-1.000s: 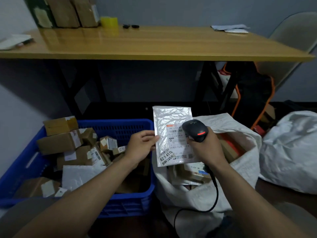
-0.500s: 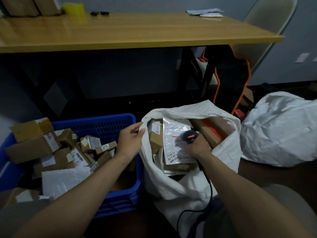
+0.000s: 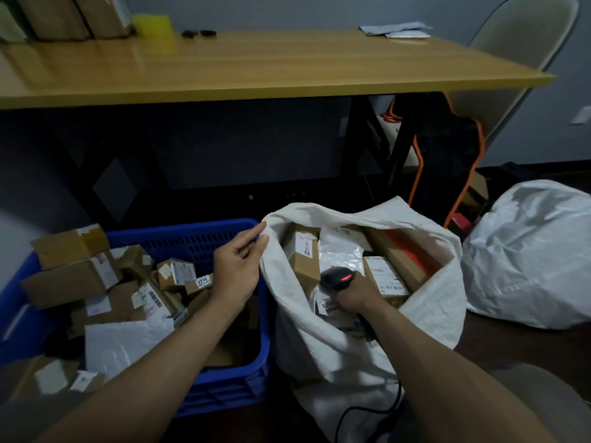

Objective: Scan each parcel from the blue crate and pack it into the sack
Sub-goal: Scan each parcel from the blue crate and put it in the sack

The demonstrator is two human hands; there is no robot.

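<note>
My left hand (image 3: 238, 270) pinches the left rim of the one open white sack (image 3: 319, 340), thumb and fingertips closed on the cloth. My right hand (image 3: 353, 298) is down inside the mouth, clenched round the single black scanner (image 3: 338, 278), whose red light glows on top.

The parcel in play, one silvery mailer (image 3: 340, 255), lies inside the sack just under the scanner. Its printed label pokes out beside my right hand, and I cannot tell whether my fingers touch it too. Around it I count three cardboard boxes (image 3: 303, 260): one upright on the left, one labelled on the right, and one long box with an orange face behind that.

One blue crate (image 3: 192, 239) stands right against the sack on its left. In it I make out at least eight brown parcels (image 3: 73, 276) and one white mailer (image 3: 124, 340). They overlap and the frame's left edge cuts the heap, so I cannot give a true count.

A second sack (image 3: 527, 257), bulging, sits well to the right, partly out of frame. The scanner's cable (image 3: 371, 410) shows only as a loop below my right forearm. On the table (image 3: 287, 68), two dark things (image 3: 198, 33) are too small to name.
</note>
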